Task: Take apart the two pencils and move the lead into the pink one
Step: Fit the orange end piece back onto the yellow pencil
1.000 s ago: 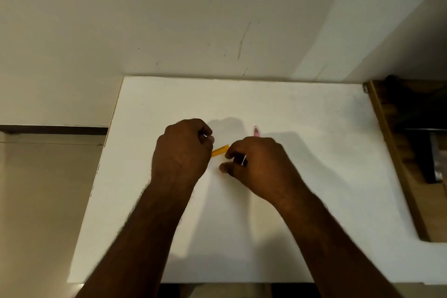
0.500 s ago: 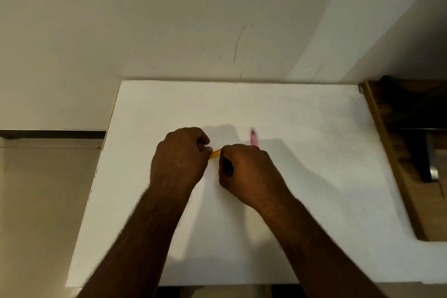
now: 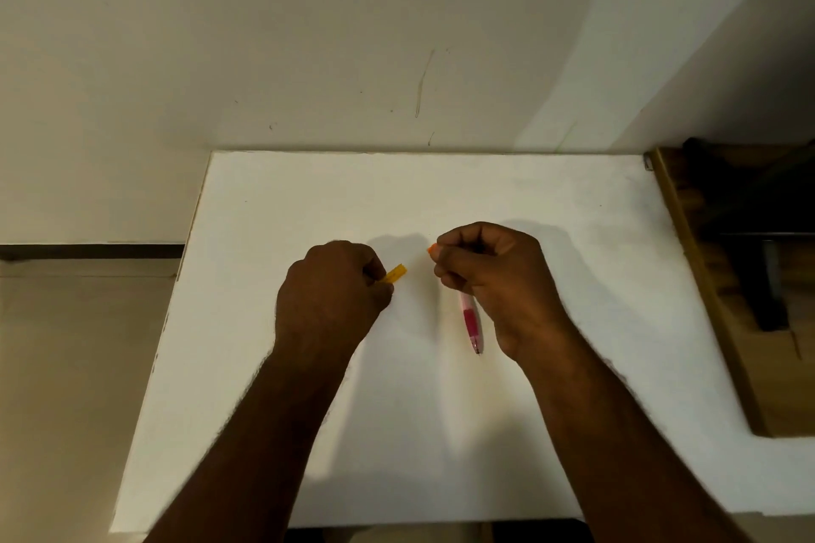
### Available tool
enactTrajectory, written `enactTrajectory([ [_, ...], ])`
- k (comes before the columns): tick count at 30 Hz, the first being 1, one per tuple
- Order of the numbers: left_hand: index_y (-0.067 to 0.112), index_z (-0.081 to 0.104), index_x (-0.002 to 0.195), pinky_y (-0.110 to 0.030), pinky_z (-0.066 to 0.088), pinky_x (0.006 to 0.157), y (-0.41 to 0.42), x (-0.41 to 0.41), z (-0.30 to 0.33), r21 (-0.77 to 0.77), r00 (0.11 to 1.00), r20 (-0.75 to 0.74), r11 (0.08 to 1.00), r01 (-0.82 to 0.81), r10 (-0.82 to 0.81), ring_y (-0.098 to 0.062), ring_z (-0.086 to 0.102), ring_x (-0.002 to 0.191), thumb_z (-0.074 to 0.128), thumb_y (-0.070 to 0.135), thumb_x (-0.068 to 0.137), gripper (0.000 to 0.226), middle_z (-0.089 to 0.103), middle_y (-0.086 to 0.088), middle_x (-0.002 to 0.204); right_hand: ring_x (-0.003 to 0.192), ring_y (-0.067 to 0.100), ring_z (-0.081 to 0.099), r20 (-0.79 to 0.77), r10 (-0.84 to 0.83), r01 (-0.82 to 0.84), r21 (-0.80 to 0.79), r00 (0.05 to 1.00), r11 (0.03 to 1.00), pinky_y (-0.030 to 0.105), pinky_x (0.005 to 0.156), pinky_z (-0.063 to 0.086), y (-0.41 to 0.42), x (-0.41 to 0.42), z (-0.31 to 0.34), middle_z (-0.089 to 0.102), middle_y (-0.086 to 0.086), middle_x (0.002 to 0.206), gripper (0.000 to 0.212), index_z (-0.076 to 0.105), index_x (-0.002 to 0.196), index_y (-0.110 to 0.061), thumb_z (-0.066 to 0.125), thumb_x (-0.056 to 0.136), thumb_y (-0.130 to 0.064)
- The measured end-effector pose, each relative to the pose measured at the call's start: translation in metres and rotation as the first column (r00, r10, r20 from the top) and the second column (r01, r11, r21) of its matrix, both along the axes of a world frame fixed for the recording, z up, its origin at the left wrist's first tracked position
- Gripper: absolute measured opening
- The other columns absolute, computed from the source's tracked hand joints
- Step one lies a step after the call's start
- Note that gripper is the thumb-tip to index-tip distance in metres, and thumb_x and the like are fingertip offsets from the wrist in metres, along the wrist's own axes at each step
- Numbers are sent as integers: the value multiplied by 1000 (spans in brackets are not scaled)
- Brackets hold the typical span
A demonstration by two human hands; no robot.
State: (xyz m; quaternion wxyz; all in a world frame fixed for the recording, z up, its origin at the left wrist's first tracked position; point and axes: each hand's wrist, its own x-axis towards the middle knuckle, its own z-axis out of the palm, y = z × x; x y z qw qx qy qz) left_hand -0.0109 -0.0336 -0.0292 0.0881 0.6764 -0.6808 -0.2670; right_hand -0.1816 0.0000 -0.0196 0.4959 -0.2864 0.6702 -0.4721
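My left hand (image 3: 330, 300) is closed around the yellow pencil barrel (image 3: 396, 273), whose open end sticks out to the right of my fingers. A small orange piece (image 3: 432, 249) is pinched in the fingertips of my right hand (image 3: 491, 278), a short gap away from the barrel. The pink pencil (image 3: 470, 322) lies on the white table (image 3: 441, 432), its tip pointing toward me, partly hidden under my right hand.
A brown wooden surface (image 3: 714, 322) with dark objects on it borders the table's right edge. A cream wall (image 3: 353, 35) rises behind the table. Tiled floor (image 3: 66, 366) lies to the left.
My hands were together on the yellow pencil; now they have pulled apart, the right hand carrying off a small orange piece. The pink pencil shows more beside my right hand.
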Motion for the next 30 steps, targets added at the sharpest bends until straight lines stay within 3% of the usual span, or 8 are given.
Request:
enactTrajectory([
  [4,33,73,80,-21,38,56,1,-7,6,-125,997,-57,991,36,-43,-8,61,71,76,38,73,9,64,14,72,78,24,78,158,-96,96,6,983,995,23,69,60,-1,0,3,79,9,82,9,78,90,-5,78,82,-1],
  [9,32,74,80,-28,50,66,5,-12,14,-212,986,-146,976,47,-79,-9,64,73,76,35,74,7,68,11,75,81,26,79,250,-127,138,-29,960,990,20,68,59,-1,1,8,80,11,88,10,79,89,-7,79,81,-1],
  [18,30,76,82,-32,53,70,6,-14,21,-245,977,-197,969,34,-84,-10,66,75,77,32,76,6,70,10,79,80,22,79,172,-120,137,-91,978,986,20,68,59,-2,5,7,81,4,84,12,78,86,-13,79,81,-1],
  [30,26,76,83,-30,51,68,6,-13,22,-284,974,-193,957,62,-121,-12,64,74,77,29,78,6,70,8,80,80,17,78,-63,-20,14,-88,998,996,27,79,63,-3,-1,2,80,-3,83,10,78,87,-21,80,83,-12],
])
